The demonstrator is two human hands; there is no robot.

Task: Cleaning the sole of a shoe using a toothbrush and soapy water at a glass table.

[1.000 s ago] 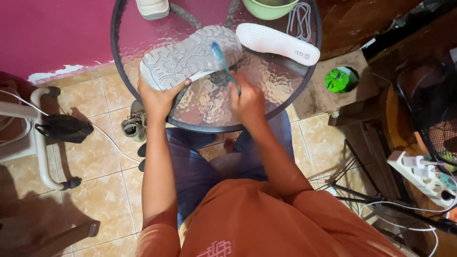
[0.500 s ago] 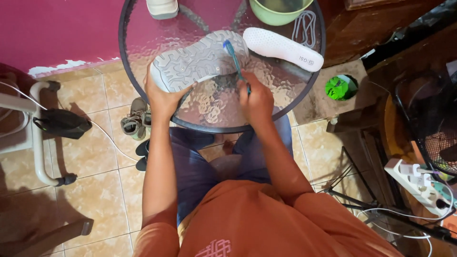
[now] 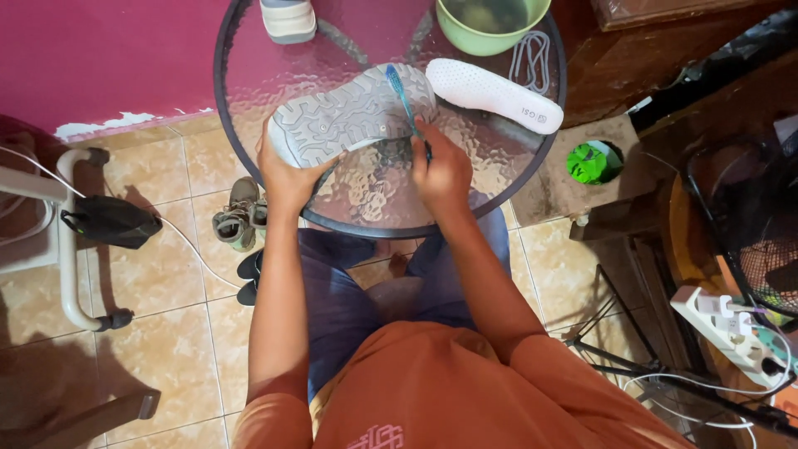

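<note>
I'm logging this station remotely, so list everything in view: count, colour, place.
Shoe: 1, grey sole up, table centre.
Toothbrush: 1, blue, bristles on sole.
Insole: 1, white, right of shoe.
Bowl: 1, green, table top edge.
Laces: 1 bundle, grey, beside bowl.
Second shoe: 1, white, far edge.
Glass table: 1, round.
Floor shoes: pair, grey-green, under table.
Power strip: 1, white, right.
Left hand: grips shoe.
Right hand: holds toothbrush.

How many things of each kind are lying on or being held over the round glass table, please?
Shoes: 2, the grey-soled shoe and the pale shoe
Toothbrush: 1
Insole: 1
Green bowl: 1
Bundle of laces: 1
Total: 6
</note>
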